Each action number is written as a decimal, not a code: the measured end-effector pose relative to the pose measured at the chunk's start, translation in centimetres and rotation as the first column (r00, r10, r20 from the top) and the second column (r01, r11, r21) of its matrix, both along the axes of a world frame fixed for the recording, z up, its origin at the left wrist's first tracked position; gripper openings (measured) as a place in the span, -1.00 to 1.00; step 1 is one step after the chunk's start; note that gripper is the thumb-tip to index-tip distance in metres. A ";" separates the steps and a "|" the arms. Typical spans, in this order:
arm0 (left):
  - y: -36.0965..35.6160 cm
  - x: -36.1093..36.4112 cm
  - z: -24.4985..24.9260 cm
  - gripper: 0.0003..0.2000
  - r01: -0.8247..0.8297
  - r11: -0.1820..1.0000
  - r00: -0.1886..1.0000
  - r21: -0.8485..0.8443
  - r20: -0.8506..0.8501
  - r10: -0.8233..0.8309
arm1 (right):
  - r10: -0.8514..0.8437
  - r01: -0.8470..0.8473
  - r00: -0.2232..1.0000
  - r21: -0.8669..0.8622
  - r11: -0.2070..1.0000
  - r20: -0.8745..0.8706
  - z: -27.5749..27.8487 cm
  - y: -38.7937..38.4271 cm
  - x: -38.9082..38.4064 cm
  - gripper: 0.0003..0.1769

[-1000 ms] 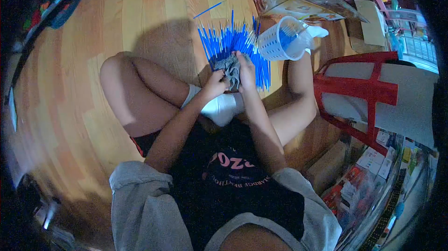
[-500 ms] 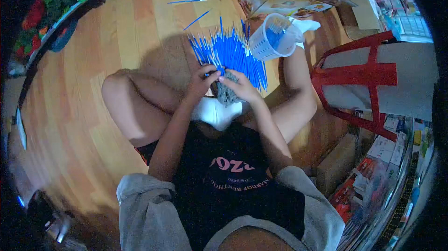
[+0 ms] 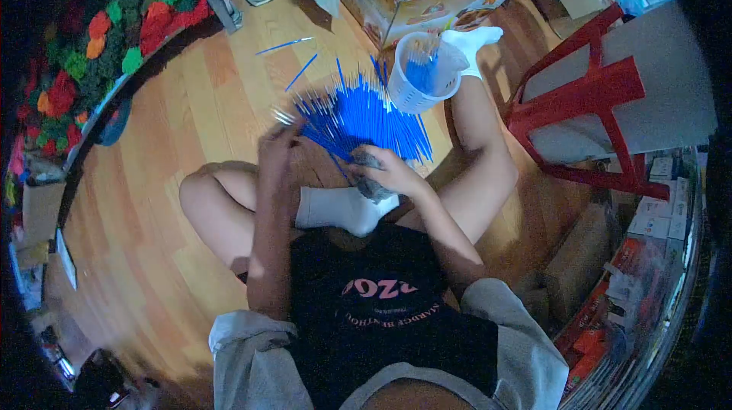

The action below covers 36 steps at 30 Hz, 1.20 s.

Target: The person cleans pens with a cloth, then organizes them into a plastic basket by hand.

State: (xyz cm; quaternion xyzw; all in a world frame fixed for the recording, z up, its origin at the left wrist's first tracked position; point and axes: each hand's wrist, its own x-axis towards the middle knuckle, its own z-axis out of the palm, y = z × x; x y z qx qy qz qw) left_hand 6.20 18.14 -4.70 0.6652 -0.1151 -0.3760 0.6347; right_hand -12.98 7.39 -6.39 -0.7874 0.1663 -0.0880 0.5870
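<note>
A dense fan of thin blue sticks with pale metallic tips, rather like fine paintbrushes, lies on the floor before my crossed legs. My left hand, smeared by motion, is at the fan's left side; bright silvery tips of a few sticks poke out from its closed fingers. My right hand is closed around a crumpled grey cloth just above my socked foot, at the fan's near edge. Right of the fan stands a clear perforated plastic cup with more blue sticks inside.
Two loose blue sticks lie beyond the pile. A printed cardboard box stands at the back. On the right are a red-framed stool and stacked packages. Red, green and orange fuzzy bundles fill the far left.
My hands were together over the grey cloth at the pile's near edge; my left hand has moved away to the left with sticks. My right hand stays on the cloth. The view has shifted.
</note>
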 end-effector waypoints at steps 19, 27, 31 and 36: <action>-19.2 -6.7 12.0 -0.77 0.311 0.918 0.719 -0.248 0.693 -0.056 | -0.240 0.170 0.949 -0.310 0.936 -0.204 -5.0 -2.6 -0.5 -0.57; -23.9 -7.3 9.3 -0.73 0.344 0.938 0.454 0.047 0.866 -0.210 | -0.233 0.174 0.945 -0.251 0.952 -0.229 -3.1 -3.7 -0.6 -0.58; -23.8 -7.3 8.3 -0.63 0.450 0.892 0.408 0.043 0.878 -0.249 | -0.261 0.209 0.947 -0.260 0.943 -0.185 -3.7 -3.4 -0.5 -0.58; -20.1 -6.3 12.1 -0.62 0.433 0.897 0.634 -0.087 0.737 -0.235 | -0.290 0.240 0.948 -0.306 0.921 -0.131 -3.2 -3.3 -0.8 -0.58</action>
